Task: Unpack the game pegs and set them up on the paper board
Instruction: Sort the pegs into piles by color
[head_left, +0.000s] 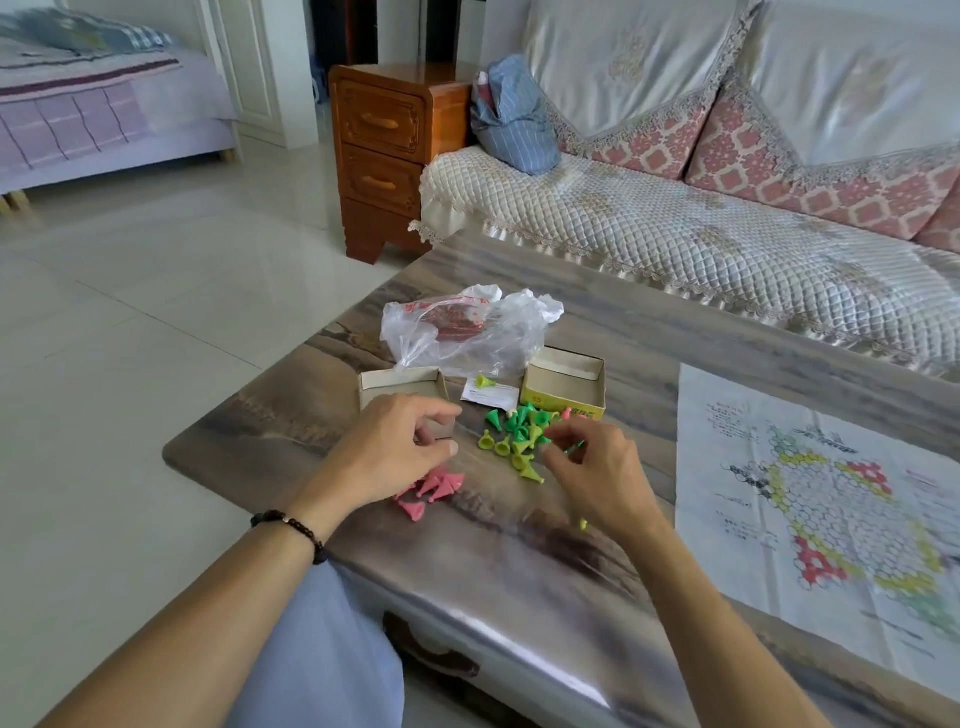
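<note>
Nearest, the left hand (395, 452) hangs over a small heap of pink pegs (431, 491) on the table (519, 561), its fingers loosely curled with thumb and forefinger drawn toward each other; whether they pinch anything cannot be told. A dark bead bracelet (291, 525) circles that wrist. At 3 o'clock from it the right hand (597, 473) has its fingers bent inward and pinches a dark green peg (570, 449) at the fingertips. Between the two hands, a little farther off, lies the mixed pile of green and yellow-green pegs (514, 436) (most on their sides). At 3 o'clock from the right hand the paper board (831, 514) lies flat with no pegs on it. Beyond the pegs, an open white box half (402, 387) sits at 11 o'clock, a yellow box half (566, 387) at 1 o'clock, a paper slip (491, 397) bearing one yellow-green peg between them. Farther still, a crumpled plastic bag (467, 332).
</note>
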